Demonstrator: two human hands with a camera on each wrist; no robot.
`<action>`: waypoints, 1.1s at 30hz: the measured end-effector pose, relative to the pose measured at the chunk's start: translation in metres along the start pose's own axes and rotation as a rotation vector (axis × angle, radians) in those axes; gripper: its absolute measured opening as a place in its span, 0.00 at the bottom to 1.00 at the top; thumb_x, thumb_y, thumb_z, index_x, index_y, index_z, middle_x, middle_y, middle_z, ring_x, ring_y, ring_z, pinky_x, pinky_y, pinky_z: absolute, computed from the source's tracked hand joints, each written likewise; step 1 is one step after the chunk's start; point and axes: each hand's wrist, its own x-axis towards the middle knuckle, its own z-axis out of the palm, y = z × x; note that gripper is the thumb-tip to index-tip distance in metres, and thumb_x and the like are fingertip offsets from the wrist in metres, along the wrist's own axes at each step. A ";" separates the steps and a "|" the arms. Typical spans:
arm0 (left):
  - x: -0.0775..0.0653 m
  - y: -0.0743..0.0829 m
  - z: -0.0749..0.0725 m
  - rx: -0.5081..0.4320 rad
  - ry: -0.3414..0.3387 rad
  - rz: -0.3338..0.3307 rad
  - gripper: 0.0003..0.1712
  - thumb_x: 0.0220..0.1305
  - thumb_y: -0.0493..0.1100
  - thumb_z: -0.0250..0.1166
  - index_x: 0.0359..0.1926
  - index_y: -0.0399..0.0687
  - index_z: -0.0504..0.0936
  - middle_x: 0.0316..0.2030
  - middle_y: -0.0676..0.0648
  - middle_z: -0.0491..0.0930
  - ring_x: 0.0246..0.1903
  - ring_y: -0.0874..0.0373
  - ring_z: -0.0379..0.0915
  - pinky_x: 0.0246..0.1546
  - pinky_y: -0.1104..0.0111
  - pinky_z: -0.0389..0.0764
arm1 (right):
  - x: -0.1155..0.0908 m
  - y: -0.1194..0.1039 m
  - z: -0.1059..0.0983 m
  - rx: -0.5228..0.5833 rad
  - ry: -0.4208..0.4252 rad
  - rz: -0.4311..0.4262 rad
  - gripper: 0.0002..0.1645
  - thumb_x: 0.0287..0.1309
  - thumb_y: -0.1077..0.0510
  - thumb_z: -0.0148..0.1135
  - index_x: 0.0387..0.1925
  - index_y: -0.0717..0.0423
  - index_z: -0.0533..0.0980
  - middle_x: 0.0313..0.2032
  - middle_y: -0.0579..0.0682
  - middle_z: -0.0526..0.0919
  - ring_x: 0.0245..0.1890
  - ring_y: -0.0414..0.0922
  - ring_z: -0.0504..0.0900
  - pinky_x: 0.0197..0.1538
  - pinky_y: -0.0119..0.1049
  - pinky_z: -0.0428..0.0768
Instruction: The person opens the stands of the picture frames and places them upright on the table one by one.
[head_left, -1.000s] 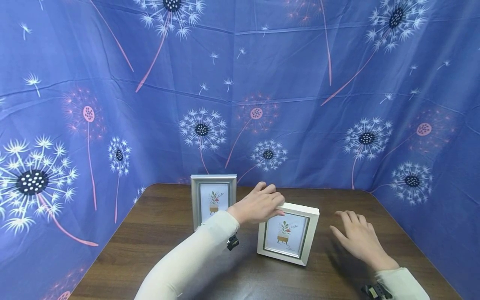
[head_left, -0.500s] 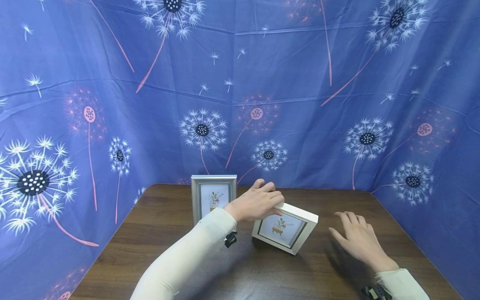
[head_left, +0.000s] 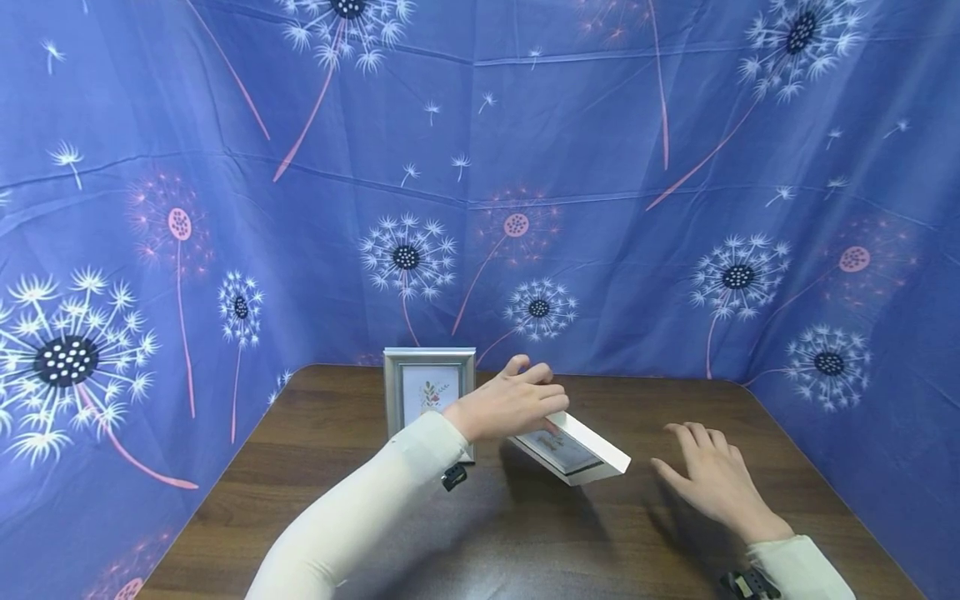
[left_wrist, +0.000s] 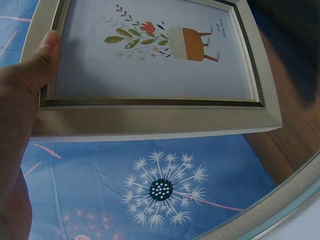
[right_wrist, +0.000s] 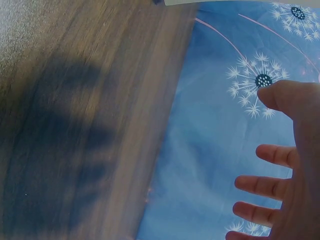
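Note:
My left hand (head_left: 513,402) grips a cream picture frame (head_left: 592,446) by its top edge, the thumb over the front border in the left wrist view. The frame is tilted strongly, its top edge towards me and its face turned downward. A flower-vase print (left_wrist: 165,40) shows behind its glass. At the back left a silver-grey picture frame (head_left: 431,358) stands upright, partly hidden by my left forearm. My right hand (head_left: 716,479) hovers over the table on the right, fingers spread and relaxed, holding nothing; its fingers (right_wrist: 262,186) are apart from each other in the right wrist view.
Both frames are on or above a brown wooden table (head_left: 300,483). Blue cloth (head_left: 600,167) with dandelion prints hangs behind the table and along both sides. A shadow (right_wrist: 65,130) of the right hand falls on the wood.
The cream picture frame has tipped, its bottom edge swinging up and away from me, so its face now points more downward. The left hand keeps its grip. The right hand has barely moved.

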 end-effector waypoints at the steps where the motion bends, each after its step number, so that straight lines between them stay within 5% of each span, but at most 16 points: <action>1: -0.001 0.000 -0.001 0.000 -0.004 0.002 0.15 0.64 0.63 0.60 0.42 0.62 0.73 0.37 0.64 0.70 0.45 0.63 0.60 0.56 0.58 0.57 | 0.000 0.000 0.000 -0.003 0.006 -0.004 0.32 0.55 0.46 0.68 0.55 0.60 0.72 0.49 0.63 0.76 0.48 0.67 0.72 0.40 0.63 0.69; 7: -0.004 -0.001 -0.007 0.006 0.024 0.029 0.16 0.61 0.62 0.62 0.40 0.61 0.73 0.35 0.64 0.70 0.44 0.62 0.60 0.54 0.59 0.56 | 0.001 0.000 0.003 -0.017 0.020 -0.025 0.32 0.54 0.46 0.69 0.55 0.59 0.72 0.49 0.62 0.76 0.48 0.66 0.73 0.41 0.63 0.70; 23: -0.015 -0.002 -0.008 0.202 0.224 0.127 0.09 0.58 0.54 0.68 0.33 0.65 0.74 0.34 0.65 0.71 0.47 0.61 0.64 0.53 0.55 0.58 | 0.004 -0.012 0.006 -0.018 0.063 -0.110 0.29 0.54 0.47 0.69 0.53 0.57 0.73 0.51 0.63 0.75 0.51 0.65 0.72 0.45 0.65 0.68; 33: -0.022 0.000 -0.007 0.120 0.302 0.091 0.10 0.55 0.48 0.72 0.36 0.64 0.78 0.38 0.64 0.75 0.50 0.60 0.65 0.52 0.55 0.60 | 0.006 -0.017 0.006 -0.021 0.103 -0.184 0.30 0.51 0.49 0.70 0.53 0.58 0.74 0.52 0.63 0.76 0.52 0.65 0.72 0.47 0.65 0.68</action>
